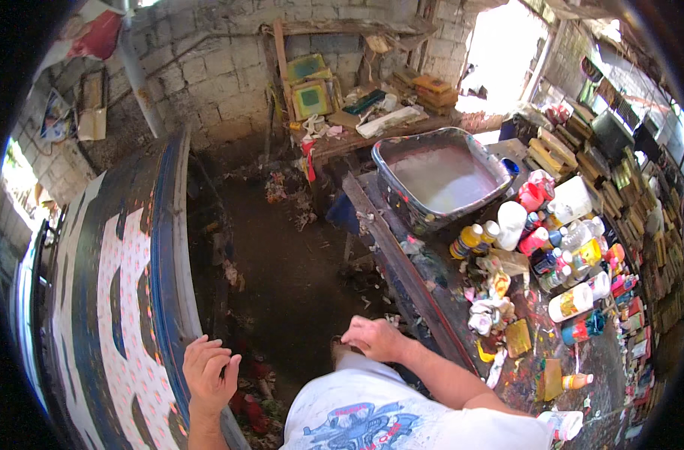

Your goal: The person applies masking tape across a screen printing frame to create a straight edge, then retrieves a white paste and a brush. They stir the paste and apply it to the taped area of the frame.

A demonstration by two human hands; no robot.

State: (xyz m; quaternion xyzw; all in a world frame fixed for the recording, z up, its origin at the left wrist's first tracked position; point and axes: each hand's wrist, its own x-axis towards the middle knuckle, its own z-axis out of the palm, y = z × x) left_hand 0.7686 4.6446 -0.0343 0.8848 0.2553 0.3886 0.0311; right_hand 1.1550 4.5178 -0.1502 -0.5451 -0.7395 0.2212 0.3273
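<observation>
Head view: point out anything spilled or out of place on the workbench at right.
The dark, flat workbench top is spattered with multicoloured marks like spilled paint. A crumpled white cloth lies bunched on it, as if dropped. Whether the small orange bottle has tipped over is unclear.

L fingers (pixel 197 356) nr patterned cloth (pixel 141 352); R fingers (pixel 361 331) curled nr bench (pixel 603 367) w/ tub (pixel 391 191).

On the long dark table (pixel 160 247), the white, pink-dotted cut-out sheet (pixel 134 300) looks smooth and matt. At the far edge of the rough, paint-crusted work table (pixel 608 375), a dark rectangular plastic tub (pixel 402 191) looks smeared; toward that table's right edge, a white cylindrical plastic bottle (pixel 572 302) looks glossy.
</observation>
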